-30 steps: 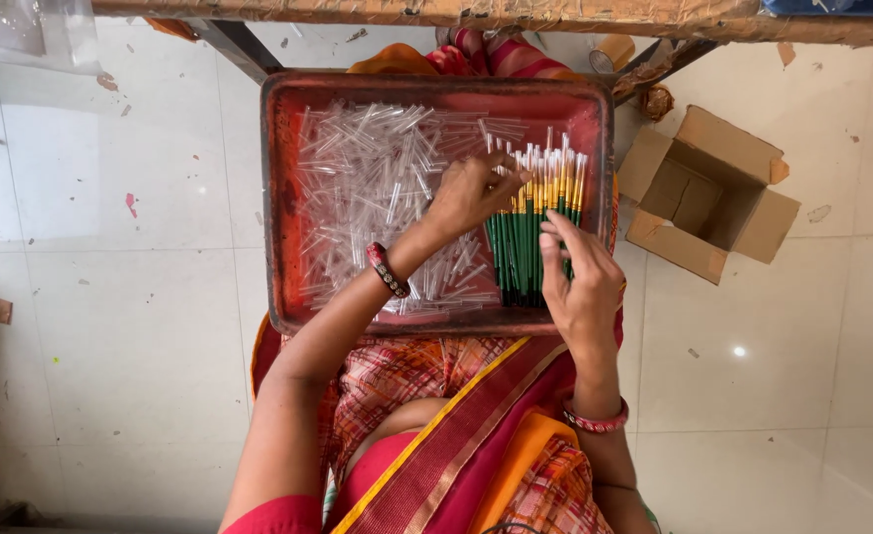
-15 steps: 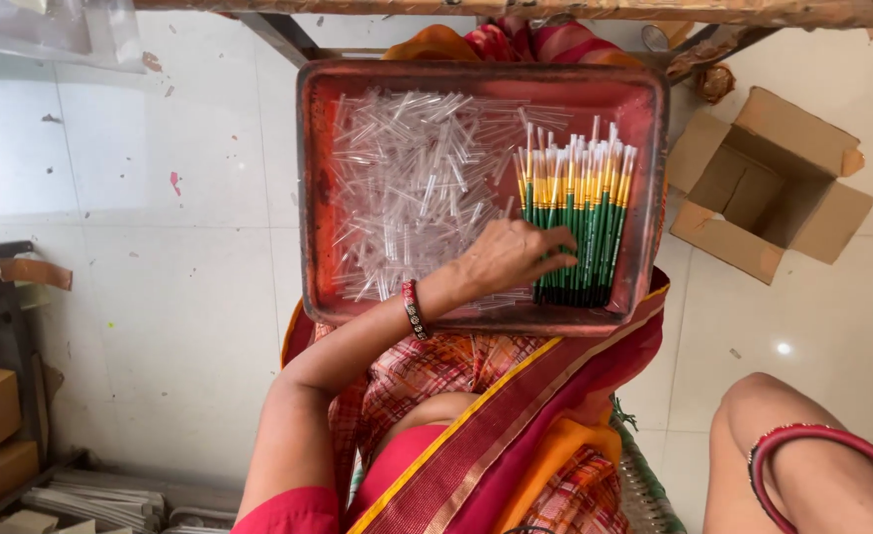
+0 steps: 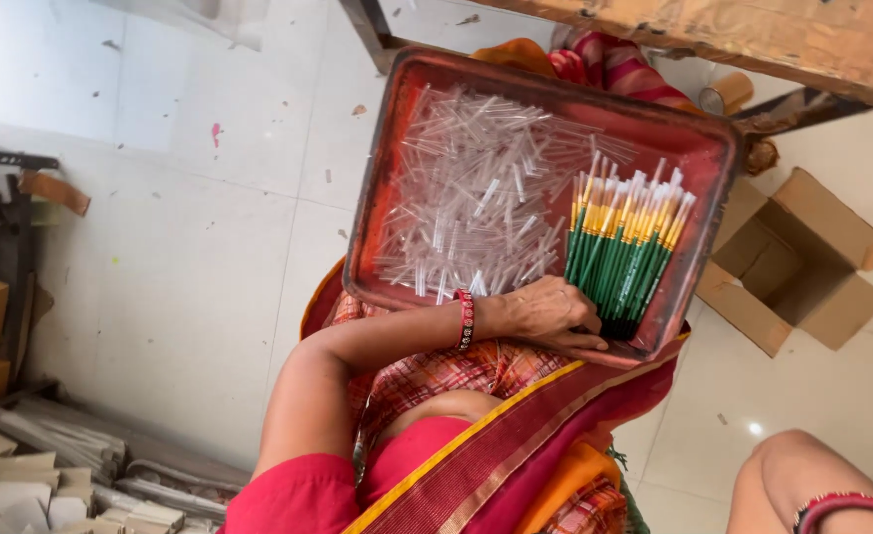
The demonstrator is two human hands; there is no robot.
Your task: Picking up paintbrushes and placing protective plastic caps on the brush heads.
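Green-handled brushes (image 3: 622,252), capped, bundled upright.

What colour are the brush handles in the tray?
Dark green brush handles, with yellow bands near the tips; head view.

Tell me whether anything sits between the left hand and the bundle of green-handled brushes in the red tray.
Nothing visible does. The left hand already rests against the lower end of the bundle of green-handled brushes in the red metal tray. The pile of clear plastic tubes lies to one side, not between them.
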